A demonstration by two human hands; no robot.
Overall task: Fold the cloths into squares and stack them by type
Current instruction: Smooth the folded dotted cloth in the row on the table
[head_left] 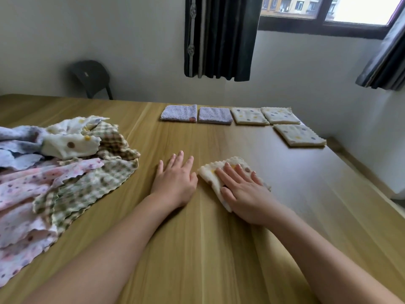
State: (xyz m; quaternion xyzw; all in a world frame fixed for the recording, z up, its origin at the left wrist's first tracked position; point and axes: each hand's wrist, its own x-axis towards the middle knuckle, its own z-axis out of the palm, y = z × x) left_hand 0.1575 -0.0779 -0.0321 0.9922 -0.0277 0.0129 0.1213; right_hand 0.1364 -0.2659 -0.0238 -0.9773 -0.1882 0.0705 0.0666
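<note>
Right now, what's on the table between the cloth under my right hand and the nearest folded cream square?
Nothing: in the head view, only bare table separates the cloth from that square.

Right hand (245, 191) flat on folded cream cloth (211, 175); left hand (175, 181) flat on table (197, 249).

Home room: curtained window (324, 12), chair (91, 76)

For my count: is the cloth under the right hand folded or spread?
Folded: the cream dotted cloth is a small compact pad under the flat right hand.
</note>
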